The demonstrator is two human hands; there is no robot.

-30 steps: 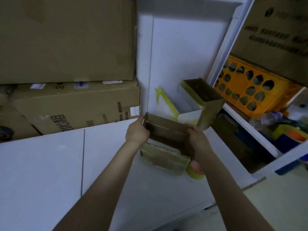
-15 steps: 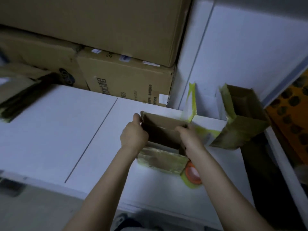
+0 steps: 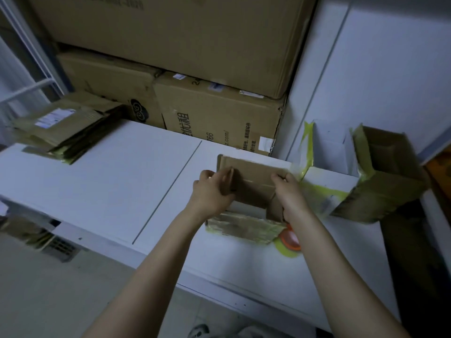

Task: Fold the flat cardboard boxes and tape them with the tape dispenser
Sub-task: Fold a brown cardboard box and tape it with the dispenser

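While the left hand [image 3: 212, 191] curls its fingers round the left flap of a small cardboard box [image 3: 251, 184] and the right hand [image 3: 290, 198] grips its right side, the box stands at centre frame on the white counter [image 3: 109, 186]. It is opened up, and no tape shows on the flaps being worked. I judge this to be mid-fold, with the flaps to close and the taping to follow.

Just below the hands lies a tape-wrinkled cardboard panel [image 3: 244, 226]; whether it belongs to the same box I cannot tell. The tape dispenser [image 3: 289, 239], orange with yellow-green tape, lies on the counter, partly hidden by the right wrist.

At right, a taped box [image 3: 385, 172] edged in yellow-green looks assembled. At upper left a stack of flat cardboard [image 3: 63, 128] waits, so most of the work seems left.
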